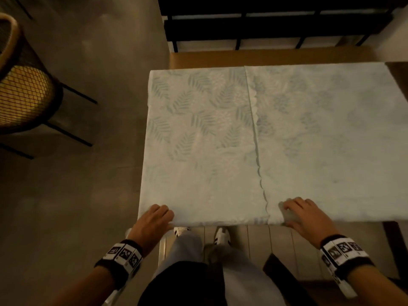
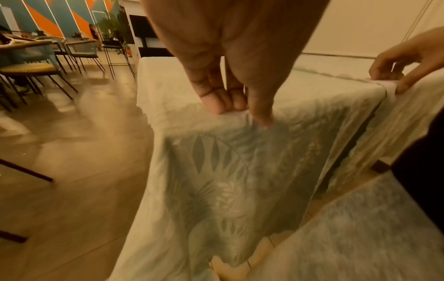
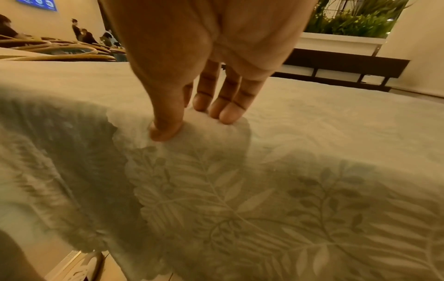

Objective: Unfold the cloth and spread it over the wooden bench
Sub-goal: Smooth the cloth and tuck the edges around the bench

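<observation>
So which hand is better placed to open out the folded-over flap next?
Probably the right hand: it pinches the cloth just beside the scalloped edge of the upper layer. The left hand grips the near left corner, farther from that edge.

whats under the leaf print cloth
The cloth hides nearly all of its support. Only a strip of wooden bench shows past its far edge. Left hand and right hand pinch the near edge, which hangs down in the wrist views.
</observation>
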Demonstrator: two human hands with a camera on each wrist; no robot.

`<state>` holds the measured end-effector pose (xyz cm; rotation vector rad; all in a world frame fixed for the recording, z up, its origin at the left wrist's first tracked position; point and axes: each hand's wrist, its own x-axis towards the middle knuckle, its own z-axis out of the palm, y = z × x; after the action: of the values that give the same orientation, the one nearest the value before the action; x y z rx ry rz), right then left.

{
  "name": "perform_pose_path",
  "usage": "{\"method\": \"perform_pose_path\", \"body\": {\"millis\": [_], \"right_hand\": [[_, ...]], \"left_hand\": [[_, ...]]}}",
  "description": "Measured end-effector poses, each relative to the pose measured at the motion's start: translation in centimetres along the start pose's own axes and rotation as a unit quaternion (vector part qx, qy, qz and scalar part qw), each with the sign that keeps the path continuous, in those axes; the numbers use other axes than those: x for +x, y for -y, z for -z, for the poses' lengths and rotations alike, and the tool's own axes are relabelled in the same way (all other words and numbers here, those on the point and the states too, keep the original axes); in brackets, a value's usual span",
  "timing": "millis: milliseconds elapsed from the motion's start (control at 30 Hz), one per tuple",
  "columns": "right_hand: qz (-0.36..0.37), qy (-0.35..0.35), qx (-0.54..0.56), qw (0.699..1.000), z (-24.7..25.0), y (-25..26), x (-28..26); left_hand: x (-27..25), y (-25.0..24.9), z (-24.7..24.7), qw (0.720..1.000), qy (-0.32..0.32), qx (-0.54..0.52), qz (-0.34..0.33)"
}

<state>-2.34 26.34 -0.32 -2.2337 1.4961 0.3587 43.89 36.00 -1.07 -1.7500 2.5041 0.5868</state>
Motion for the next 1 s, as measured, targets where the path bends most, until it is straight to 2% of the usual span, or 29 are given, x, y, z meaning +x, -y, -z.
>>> {"method": "perform_pose_path", "body": {"millis": [167, 333, 467, 533, 700, 733, 800, 900, 1000], "right_hand": [[0.099, -0.033, -0.007, 0.995, -0.1, 0.2, -0.1], [0.120, 0.003, 0.065, 0.991, 0.3, 0.7, 1.2], [0.132, 0.028, 0.066, 0.989, 0.3, 3.1, 2.8], [0.129, 0.051, 0.058, 0.989, 0.1, 3.8, 3.1], [0.114, 0.088, 0.066, 0.987, 0.6, 3.7, 2.7], [0.108, 0.101, 0.077, 0.986, 1.1, 3.9, 2.8], [0.079, 0.107, 0.115, 0.984, 2.1, 4.1, 3.5], [0.020, 0.022, 0.167, 0.986, 4.2, 3.6, 6.6], [-0.034, -0.038, 0.158, 0.986, 7.3, 3.5, 11.1]], "left_hand": [[-1.3, -0.2, -1.0, 0.998, -0.006, -0.025, 0.059], [-2.5, 0.6, -0.3, 0.993, -0.015, -0.045, 0.110], [-3.8, 2.0, 0.4, 0.987, -0.025, -0.070, 0.139], [-4.3, 2.6, 0.2, 0.985, -0.021, -0.090, 0.144], [-3.9, 3.7, 1.2, 0.978, 0.045, -0.151, 0.136], [-3.5, 4.3, 2.0, 0.975, 0.053, -0.158, 0.150], [-2.3, 6.4, 4.1, 0.963, 0.038, -0.152, 0.218], [1.2, 10.7, 8.7, 0.947, 0.001, -0.112, 0.302], [6.6, 14.7, 13.7, 0.951, -0.030, -0.097, 0.291]]}}
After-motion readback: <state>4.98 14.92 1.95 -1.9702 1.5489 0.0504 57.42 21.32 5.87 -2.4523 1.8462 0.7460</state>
